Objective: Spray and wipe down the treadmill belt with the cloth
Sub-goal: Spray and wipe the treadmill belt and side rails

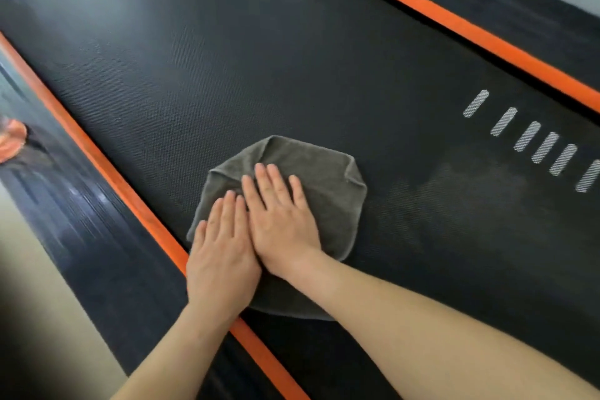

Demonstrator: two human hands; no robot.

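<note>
A folded grey cloth (324,185) lies on the black textured treadmill belt (259,58), close to its left edge. My left hand (220,253) presses flat on the cloth's near-left part, fingers straight. My right hand (282,217) lies flat on the cloth beside it, slightly overlapping the left hand's edge. Both palms face down. No spray bottle is clearly in view.
Orange stripes (130,191) border the belt on both sides, with black ribbed side rails (81,221) beyond. Several white dashes (532,140) mark the belt at the right. A blurred orange object (11,140) sits at the far left. Pale floor shows at the lower left.
</note>
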